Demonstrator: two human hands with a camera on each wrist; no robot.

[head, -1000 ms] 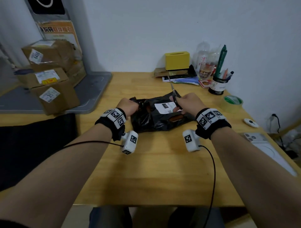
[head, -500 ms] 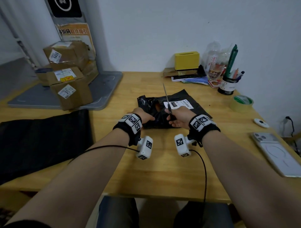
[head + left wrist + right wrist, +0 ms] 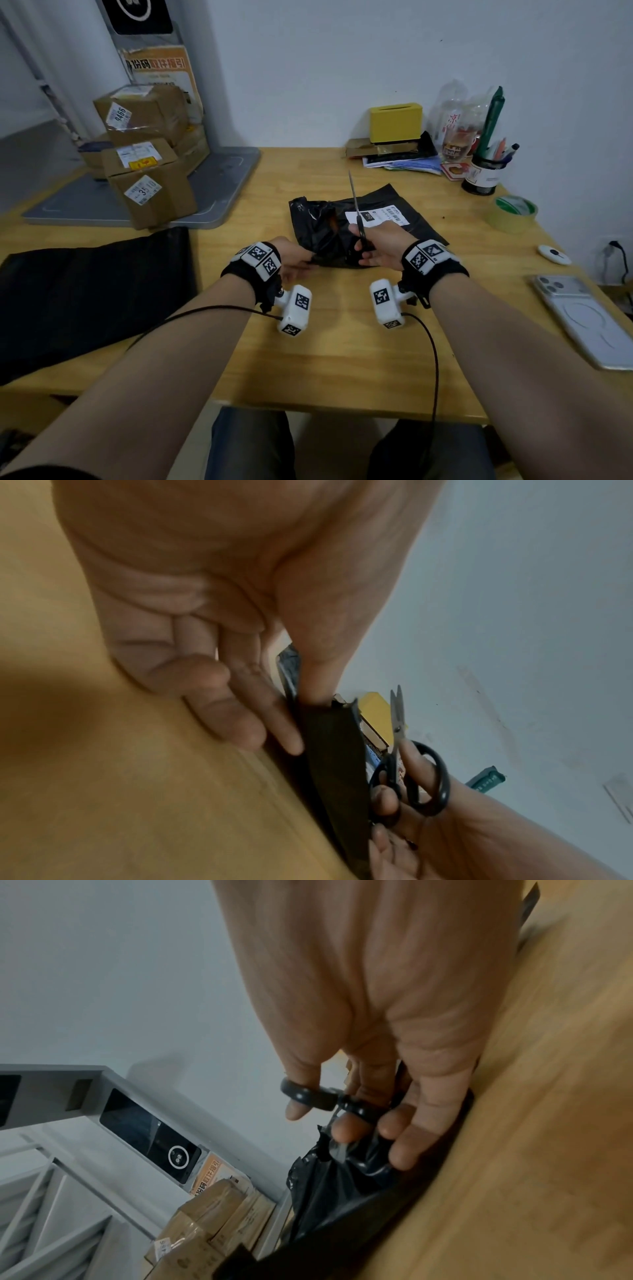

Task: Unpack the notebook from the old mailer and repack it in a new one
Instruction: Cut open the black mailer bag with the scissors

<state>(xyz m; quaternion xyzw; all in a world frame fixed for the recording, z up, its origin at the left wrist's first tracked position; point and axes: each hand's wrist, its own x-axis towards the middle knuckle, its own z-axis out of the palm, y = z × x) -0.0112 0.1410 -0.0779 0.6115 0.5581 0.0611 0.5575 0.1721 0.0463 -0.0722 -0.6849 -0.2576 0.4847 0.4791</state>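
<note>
A black plastic mailer [image 3: 404, 219] with a white shipping label [image 3: 376, 215] lies in the middle of the wooden table [image 3: 342, 359]; its left end is crumpled. My left hand [image 3: 294, 262] pinches the mailer's near edge [image 3: 334, 750] between thumb and fingers. My right hand [image 3: 375, 245] grips black-handled scissors [image 3: 358, 219], thumb and fingers through the loops [image 3: 329, 1099], blades pointing up and away above the mailer [image 3: 329, 1185]. The scissors [image 3: 399, 731] look nearly closed. A flat black bag [image 3: 85, 291] lies at the left. No notebook shows.
Cardboard parcels [image 3: 147, 161] sit on a grey platform [image 3: 222, 185] at the back left. At the back right stand a yellow box [image 3: 395, 123], a pen cup [image 3: 483, 171] and a tape roll [image 3: 513, 212]. A phone [image 3: 585, 318] and a small white device [image 3: 553, 255] lie at right.
Both hands have come back toward me, from over the mailer's middle to its near edge. The left hand now pinches that edge, and the scissors stay upright in the right hand.
</note>
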